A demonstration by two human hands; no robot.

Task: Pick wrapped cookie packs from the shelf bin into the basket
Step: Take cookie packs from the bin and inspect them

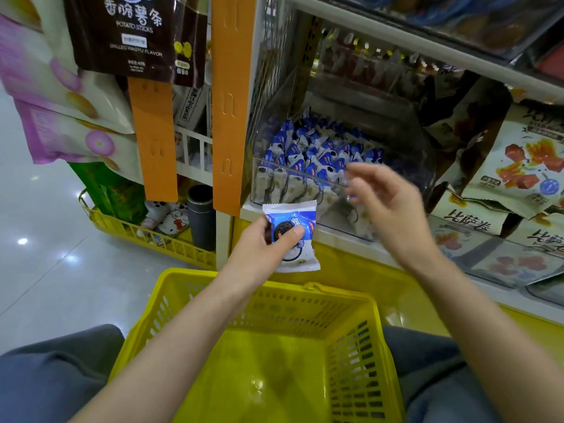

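Left grip [268,239] pinches 1 cookie pack [302,215] above the far rim of the basket [345,293]; released here, it may drop outside. Right grip [387,203], spread and empty, hovers at the bin [412,154] and may knock its clear front wall.

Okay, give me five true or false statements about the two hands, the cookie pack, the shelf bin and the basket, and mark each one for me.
1. The left hand holds a cookie pack. True.
2. The right hand grips a second pack. False: it holds nothing, and its fingers are loosely spread in front of the bin.
3. The clear bin has run out of stock. False: many blue and white packs stand in it.
4. No pack shows inside the yellow basket. True.
5. The held pack already lies in the basket. False: it is held up outside the basket, beyond its far rim.
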